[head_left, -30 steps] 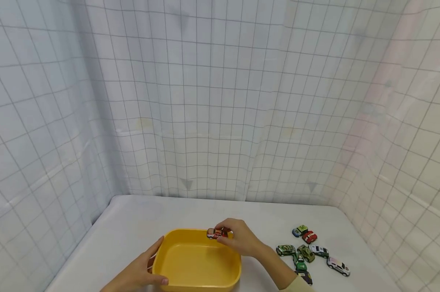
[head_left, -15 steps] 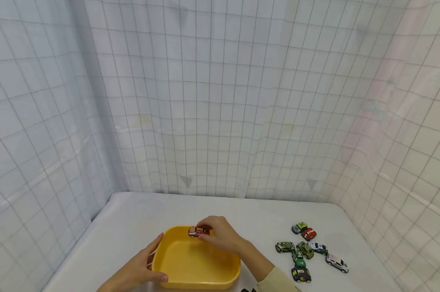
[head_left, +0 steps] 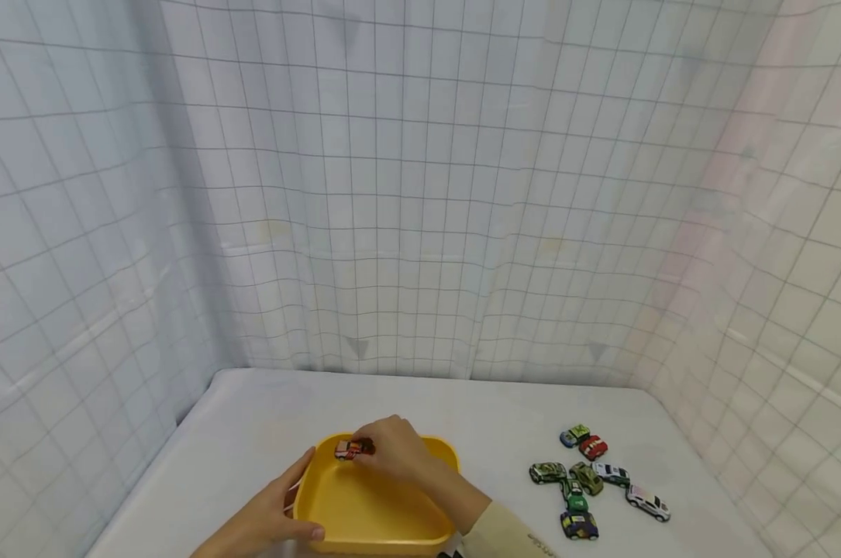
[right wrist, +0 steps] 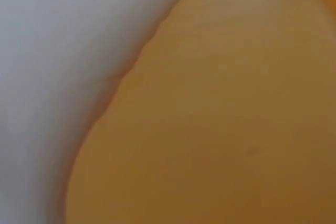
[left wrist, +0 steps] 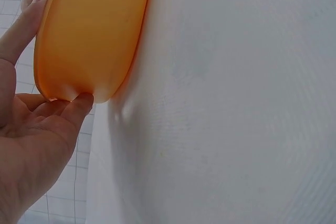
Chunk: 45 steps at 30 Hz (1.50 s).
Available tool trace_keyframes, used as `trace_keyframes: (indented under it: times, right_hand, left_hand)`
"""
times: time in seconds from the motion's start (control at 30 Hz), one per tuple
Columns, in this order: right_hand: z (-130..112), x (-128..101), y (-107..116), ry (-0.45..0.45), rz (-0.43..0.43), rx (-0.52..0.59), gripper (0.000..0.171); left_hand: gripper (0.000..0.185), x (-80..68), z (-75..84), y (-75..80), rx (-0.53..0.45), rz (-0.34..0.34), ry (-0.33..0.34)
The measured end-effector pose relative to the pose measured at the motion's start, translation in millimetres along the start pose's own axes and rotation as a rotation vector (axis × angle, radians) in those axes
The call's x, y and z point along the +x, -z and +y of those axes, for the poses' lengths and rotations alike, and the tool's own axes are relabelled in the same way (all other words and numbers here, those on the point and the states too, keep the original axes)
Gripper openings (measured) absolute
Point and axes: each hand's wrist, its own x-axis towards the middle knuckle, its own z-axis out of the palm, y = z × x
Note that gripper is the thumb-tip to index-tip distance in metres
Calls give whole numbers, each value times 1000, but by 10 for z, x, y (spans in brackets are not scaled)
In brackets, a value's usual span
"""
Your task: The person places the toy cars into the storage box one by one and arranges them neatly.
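A yellow plastic tray (head_left: 374, 504) stands at the table's near side. My left hand (head_left: 267, 515) grips its left side, the thumb at the near left corner and the fingers along the left wall. In the left wrist view, the bent fingertips of this hand (left wrist: 44, 124) press against the tray's wall (left wrist: 89, 35). Over the tray's far left part, my right hand (head_left: 392, 449) pinches a small red and white toy car (head_left: 348, 449) by its right end. The right wrist view is mostly filled by a blurred yellow-orange surface, and shows neither fingers nor car.
Several toy cars lie on the white table (head_left: 504, 434) to the right, among them a red car (head_left: 593, 447), a green car (head_left: 574, 496), a dark purple car (head_left: 579, 525) and a white car (head_left: 647, 502). Grid-patterned curtains (head_left: 420, 232) hang around the table.
My right hand has carried the toy car leftward, from the tray's far right rim to its far left part. The left hand keeps its grip on the tray.
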Motion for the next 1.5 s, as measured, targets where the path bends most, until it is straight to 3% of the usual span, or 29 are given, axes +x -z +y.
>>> trace_keyframes:
  times: [0.27,0.63,1.13,1.5]
  right_hand:
    - [-139,115,-164,-26,-64,-90,20]
    - [-133,124,-354,-42,-146,-258,8]
    - [-134,68,-274,-93,-154,-134,13]
    - [7,-2,-75,-43,-96,50,37]
  left_hand:
    - [108,-22,20,24,29,4,-3]
    - [108,11,5,13,-2,-28,-43]
    - [109,12,21,-15,13,-17,-30]
    - [107,13,23,-42,18,26,39]
